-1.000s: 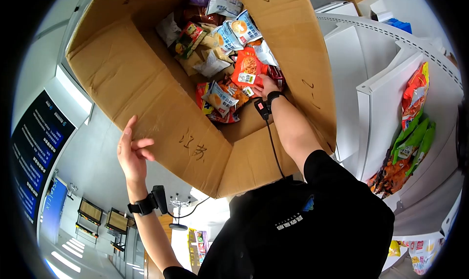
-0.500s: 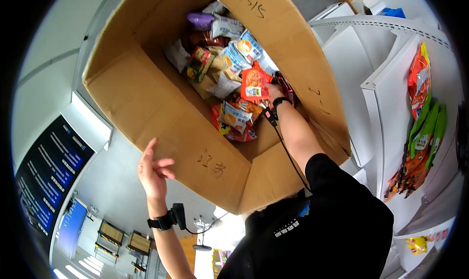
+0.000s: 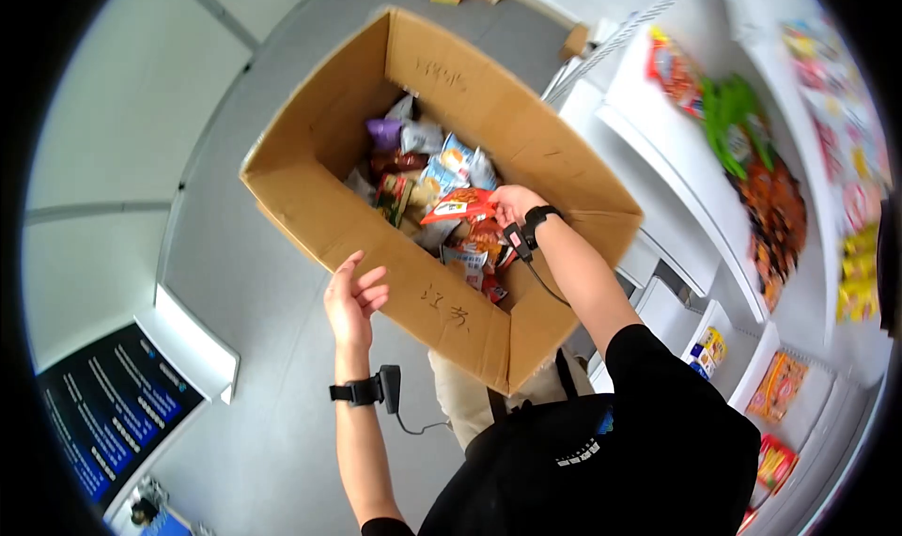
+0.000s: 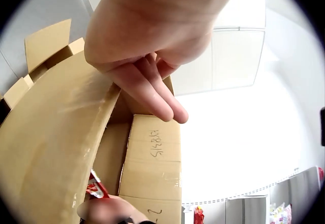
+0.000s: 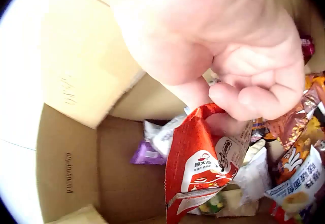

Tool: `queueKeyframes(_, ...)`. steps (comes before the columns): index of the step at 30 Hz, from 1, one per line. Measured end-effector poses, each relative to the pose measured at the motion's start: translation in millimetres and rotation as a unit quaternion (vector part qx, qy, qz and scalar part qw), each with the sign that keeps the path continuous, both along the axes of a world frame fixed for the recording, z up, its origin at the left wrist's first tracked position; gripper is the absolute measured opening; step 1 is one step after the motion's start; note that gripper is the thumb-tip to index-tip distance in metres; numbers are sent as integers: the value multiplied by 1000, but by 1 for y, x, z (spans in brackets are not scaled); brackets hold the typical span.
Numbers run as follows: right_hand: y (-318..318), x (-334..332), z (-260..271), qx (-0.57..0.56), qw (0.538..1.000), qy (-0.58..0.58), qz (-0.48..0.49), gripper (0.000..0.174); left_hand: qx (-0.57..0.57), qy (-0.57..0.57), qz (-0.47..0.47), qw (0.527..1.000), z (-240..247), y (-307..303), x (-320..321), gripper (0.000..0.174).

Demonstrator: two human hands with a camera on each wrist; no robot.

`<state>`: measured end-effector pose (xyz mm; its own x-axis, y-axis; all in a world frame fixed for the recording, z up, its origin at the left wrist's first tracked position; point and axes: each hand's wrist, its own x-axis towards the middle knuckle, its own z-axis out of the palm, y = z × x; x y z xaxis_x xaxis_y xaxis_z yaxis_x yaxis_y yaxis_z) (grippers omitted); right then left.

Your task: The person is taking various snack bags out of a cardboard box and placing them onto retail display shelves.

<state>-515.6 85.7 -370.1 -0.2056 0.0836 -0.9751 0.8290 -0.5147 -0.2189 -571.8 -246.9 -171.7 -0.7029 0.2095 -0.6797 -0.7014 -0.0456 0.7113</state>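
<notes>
My right hand [image 3: 517,205] pinches a red snack bag [image 3: 458,206] by its edge, over the inside of a large cardboard box [image 3: 470,74]. In the right wrist view the red bag hangs from thumb and curled fingers, its white label showing. Below it lie many snack packets: a purple packet [image 3: 383,134], blue-and-white packets [image 3: 458,155] and a dark green packet [image 3: 394,198]. My left hand [image 3: 350,306] is beside the box's near left flap, fingers loosely bent, holding nothing. From the left wrist, two fingers extend over the box opening.
White shelves [image 3: 658,174] stand to the right, bearing a red-and-yellow bag [image 3: 674,71], green bags [image 3: 733,123] and brown bags [image 3: 772,221]. A dark screen with text [image 3: 117,414] is at lower left. Grey floor [image 3: 282,367] shows left of the box.
The red bag has been lifted off the other packets and tilted, still in my right hand. The head view has shifted, showing more shelves and floor. My left hand stays beside the flap.
</notes>
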Motion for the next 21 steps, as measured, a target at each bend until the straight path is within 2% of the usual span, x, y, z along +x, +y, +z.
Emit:
queueKeyframes(1,-5,7,31,1,998,16,-55,9,22,11,2,1000,0,-1,3,39)
queueKeyframes(4,-19,46,131,2,995,95,-42,10,104,34,-29,994,-6,-9,15,42)
queueKeyframes(6,-27,90,186,0,983,183,-11,5,92,27,-92,991,14,-11,30,48)
queueKeyframes(7,-39,111,204,8,970,238,-45,5,82,38,-143,986,24,-11,40,49)
queueKeyframes(10,-67,179,251,-2,920,382,-91,20,116,56,-284,950,53,0,67,56)
queueKeyframes(13,-105,241,312,23,901,420,-108,22,146,55,-387,909,100,26,103,55)
queueKeyframes(15,-123,281,330,42,893,439,-93,21,200,49,-434,877,117,41,136,53)
queueKeyframes(16,-130,303,338,59,893,440,-78,22,273,34,-439,855,102,55,152,48)
queueKeyframes(18,-137,348,335,93,883,454,-71,22,296,-16,-444,846,119,70,196,41)
queueKeyframes(19,-142,365,337,121,875,459,-95,21,299,-47,-453,839,123,76,208,41)
queueKeyframes(21,-152,412,341,159,861,456,-160,18,288,-35,-485,825,125,86,244,39)
